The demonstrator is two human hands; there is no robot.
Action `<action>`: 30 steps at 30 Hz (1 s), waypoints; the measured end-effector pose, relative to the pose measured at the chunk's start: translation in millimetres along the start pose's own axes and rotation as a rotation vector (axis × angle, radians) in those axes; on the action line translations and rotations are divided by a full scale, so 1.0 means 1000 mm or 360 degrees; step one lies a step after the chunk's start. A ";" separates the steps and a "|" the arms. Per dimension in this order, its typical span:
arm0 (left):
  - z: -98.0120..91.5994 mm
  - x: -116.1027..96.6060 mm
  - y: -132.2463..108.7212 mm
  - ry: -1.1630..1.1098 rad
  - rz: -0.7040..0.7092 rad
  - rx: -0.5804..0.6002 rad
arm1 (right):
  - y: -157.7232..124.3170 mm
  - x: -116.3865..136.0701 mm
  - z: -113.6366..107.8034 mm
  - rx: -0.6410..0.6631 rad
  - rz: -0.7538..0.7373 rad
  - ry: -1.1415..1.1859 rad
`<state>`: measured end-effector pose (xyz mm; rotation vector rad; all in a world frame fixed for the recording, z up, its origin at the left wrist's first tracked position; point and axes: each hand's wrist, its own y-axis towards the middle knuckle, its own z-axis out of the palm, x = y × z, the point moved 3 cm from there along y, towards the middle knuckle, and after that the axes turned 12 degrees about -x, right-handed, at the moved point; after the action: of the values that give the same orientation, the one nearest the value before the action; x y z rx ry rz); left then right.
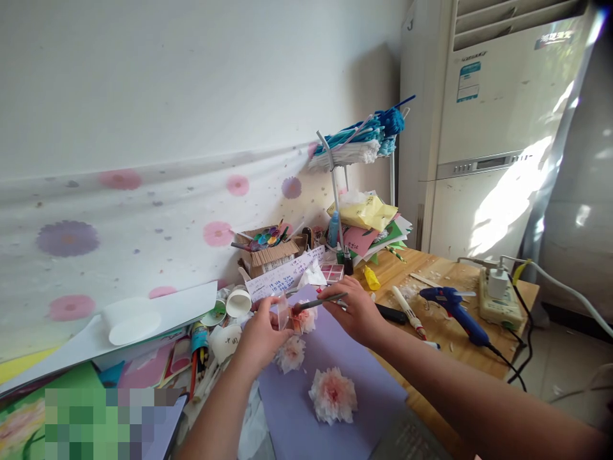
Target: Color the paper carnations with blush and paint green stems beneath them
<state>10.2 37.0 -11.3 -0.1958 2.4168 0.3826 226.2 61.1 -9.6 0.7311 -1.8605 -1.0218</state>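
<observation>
My left hand (264, 333) holds up a small clear plastic case (283, 313) with its fingers closed on the edge. A brush (320, 302) with a dark handle is pinched in my right hand (353, 309), and its reddish bristle end sits at the case. Whether the bristles touch the inside, I cannot tell. Just behind the case is a paper flower (307, 321) with pink-orange tints. A second pale pink flower (290, 354) lies below my left hand. Nearer to me, a larger white flower (332, 395) with a pink centre rests on a purple sheet (287, 421).
A blue glue gun (454, 312) lies on the wooden table at the right, its cord running to a power strip (499, 300). A white marker (408, 312) lies beside my right forearm. Paper cups (238, 301) and a cardboard box (268, 259) stand behind and left.
</observation>
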 end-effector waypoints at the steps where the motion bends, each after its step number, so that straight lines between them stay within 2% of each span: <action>1: 0.000 -0.001 0.000 -0.0004 0.0004 0.0003 | 0.000 0.001 0.000 0.0004 -0.0012 -0.0003; 9: -0.002 -0.001 0.000 0.0023 0.0002 -0.0043 | 0.001 0.002 -0.001 -0.0006 -0.0082 0.0021; 12: -0.004 0.001 0.001 0.0046 0.0001 -0.0084 | 0.002 0.000 -0.002 -0.0068 -0.0048 -0.0010; 19: -0.026 0.011 0.008 0.0012 -0.0051 -0.0220 | -0.002 -0.006 0.005 -0.0004 -0.0050 -0.0065; 24: -0.037 0.021 0.012 -0.0091 -0.0052 -0.0360 | 0.000 0.004 0.008 0.0090 -0.0160 -0.0054; 27: -0.038 0.027 0.004 -0.0160 -0.0094 -0.0431 | 0.002 0.007 0.010 0.0095 -0.0133 -0.0063; 30: -0.038 0.035 -0.016 -0.0234 -0.0153 -0.0433 | 0.004 0.002 0.010 0.0097 -0.0058 -0.0037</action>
<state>-35.6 8.2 -10.2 -0.3883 2.1959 0.6579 215.9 65.4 -8.7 0.7943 -1.9119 -1.0044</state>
